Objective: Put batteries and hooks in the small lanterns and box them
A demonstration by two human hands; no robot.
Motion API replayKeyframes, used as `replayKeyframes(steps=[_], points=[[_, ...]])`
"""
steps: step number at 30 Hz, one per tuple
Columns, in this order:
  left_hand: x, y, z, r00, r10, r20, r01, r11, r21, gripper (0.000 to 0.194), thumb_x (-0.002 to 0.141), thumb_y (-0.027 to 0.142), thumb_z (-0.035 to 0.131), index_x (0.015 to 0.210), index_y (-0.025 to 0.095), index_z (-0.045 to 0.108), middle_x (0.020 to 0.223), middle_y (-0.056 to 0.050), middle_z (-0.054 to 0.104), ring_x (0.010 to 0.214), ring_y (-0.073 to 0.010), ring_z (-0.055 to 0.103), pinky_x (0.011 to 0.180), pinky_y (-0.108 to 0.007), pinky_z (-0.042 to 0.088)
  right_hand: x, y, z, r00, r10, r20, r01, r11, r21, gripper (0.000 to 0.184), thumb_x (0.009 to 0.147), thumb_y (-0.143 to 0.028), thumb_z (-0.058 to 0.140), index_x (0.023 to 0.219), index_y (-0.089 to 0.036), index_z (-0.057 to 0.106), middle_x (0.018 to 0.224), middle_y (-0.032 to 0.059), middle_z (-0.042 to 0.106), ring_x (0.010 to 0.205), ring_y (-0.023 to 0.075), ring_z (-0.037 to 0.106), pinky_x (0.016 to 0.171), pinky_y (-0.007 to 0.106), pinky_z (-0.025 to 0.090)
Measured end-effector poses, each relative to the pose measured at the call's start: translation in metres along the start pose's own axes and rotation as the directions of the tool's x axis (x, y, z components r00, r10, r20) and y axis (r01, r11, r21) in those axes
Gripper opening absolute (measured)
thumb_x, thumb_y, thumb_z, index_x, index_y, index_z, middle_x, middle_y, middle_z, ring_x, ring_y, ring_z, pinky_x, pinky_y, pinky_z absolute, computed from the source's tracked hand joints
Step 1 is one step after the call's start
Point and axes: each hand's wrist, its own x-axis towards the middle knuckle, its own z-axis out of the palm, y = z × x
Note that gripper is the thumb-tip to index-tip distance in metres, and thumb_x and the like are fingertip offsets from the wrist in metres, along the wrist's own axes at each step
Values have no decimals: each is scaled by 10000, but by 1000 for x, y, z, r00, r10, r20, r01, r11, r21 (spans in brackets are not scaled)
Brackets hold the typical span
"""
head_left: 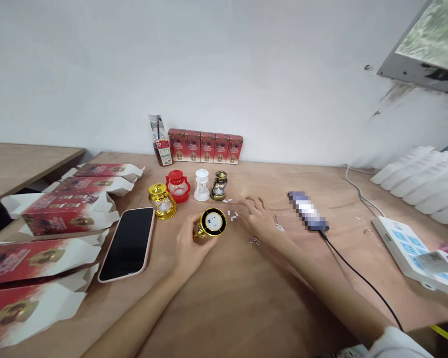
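My left hand [189, 246] is wrapped round a small gold lantern [214, 223], tipped so its round base with a white centre faces me. My right hand [257, 219] rests low over the table, fingers apart, beside scattered small white pieces [232, 217]; nothing shows in its grip, though the fingertips are partly hidden. Small metal rings [254, 240] lie just below that hand. Beyond the hands stand another gold lantern [162, 201], a red lantern [178, 187], a white lantern [202, 185] and a dark bronze-coloured lantern [219, 186].
Opened red cartons [65, 214] line the left side beside a pink-edged phone [128, 243]. Small red boxes [208, 147] and a bottle [162, 146] stand against the wall. At right are a phone on a cable [308, 211], a power strip [410, 251] and stacked white items [421, 184].
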Motion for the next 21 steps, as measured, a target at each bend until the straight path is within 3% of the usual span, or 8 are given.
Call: replayKeyframes(steps=[8,13,17,19,21], points=[[0,2,0,1000,16,12,-16,1000,-3,373,730,246,698,1056,207,522,973,-34,647,886,-190,633,752,-308,525,19,12,1,972,-202,124,200,979,24,147,809,-83,635,845,-197,720,1099,86,669,1077,272,525,963,479,390],[0,2,-1,999,18,36,-18,1000,11,394,720,218,689,1073,208,514,995,-38,641,899,-193,626,753,-308,514,26,16,3,948,-300,101,296,954,55,157,822,-75,610,760,-193,694,823,50,695,917,211,573,910,398,440],[0,1,-1,998,54,42,-55,998,38,399,713,182,675,1078,203,516,1000,-47,649,911,-208,626,763,-325,502,25,13,-11,967,-255,-13,256,965,57,165,886,-144,537,799,-195,668,848,55,698,877,192,583,839,381,459],[0,1,-2,996,69,52,-71,997,41,396,719,173,664,1085,205,516,1009,-52,652,926,-216,625,771,-335,495,24,5,-27,973,-173,-150,188,977,95,146,903,-173,518,853,-207,652,895,55,702,874,184,590,788,367,463],[-1,1,-2,994,82,67,-84,996,41,388,733,183,659,1094,210,517,1026,-56,650,948,-223,621,789,-345,488,24,-7,-45,936,-99,-338,173,965,196,100,887,-171,549,887,-224,634,874,35,704,840,166,599,739,339,464]])
